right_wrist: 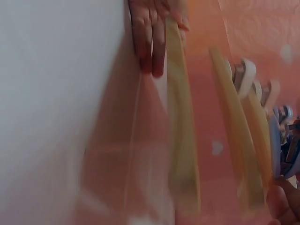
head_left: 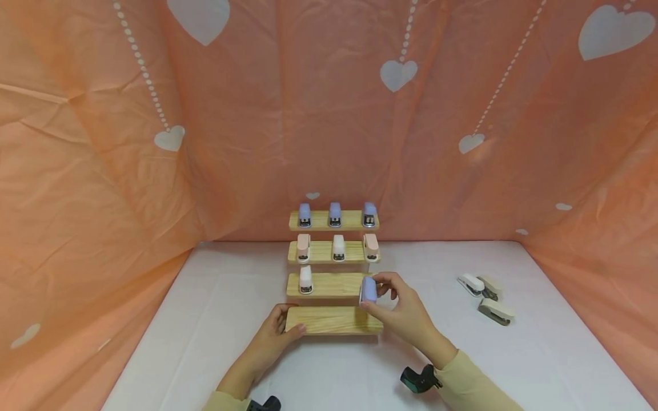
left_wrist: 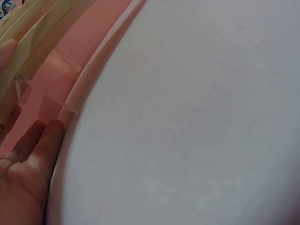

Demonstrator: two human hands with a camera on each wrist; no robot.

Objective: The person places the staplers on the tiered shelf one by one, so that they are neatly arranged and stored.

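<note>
A tiered wooden display rack (head_left: 334, 321) stands in front of me. My left hand (head_left: 272, 337) grips the left end of its lowest shelf, thumb at the front edge. In the left wrist view, other fingers (left_wrist: 47, 145) extend below the shelf. My right hand (head_left: 406, 311) pinches a purple mini stapler (head_left: 368, 289) at the right end of the second shelf from the bottom; whether it touches the wood, I cannot tell. On that shelf's left end sits a white stapler (head_left: 305, 279). The right wrist view shows the purple stapler (right_wrist: 275, 145) at its right edge.
Purple staplers (head_left: 335, 214) line the top shelf. Below them, a white stapler (head_left: 338, 248) stands between two pink staplers (head_left: 303, 248). Several loose staplers (head_left: 496, 311) lie on the white table (head_left: 540, 365) at the right. An orange curtain (head_left: 329, 125) encloses the back and sides.
</note>
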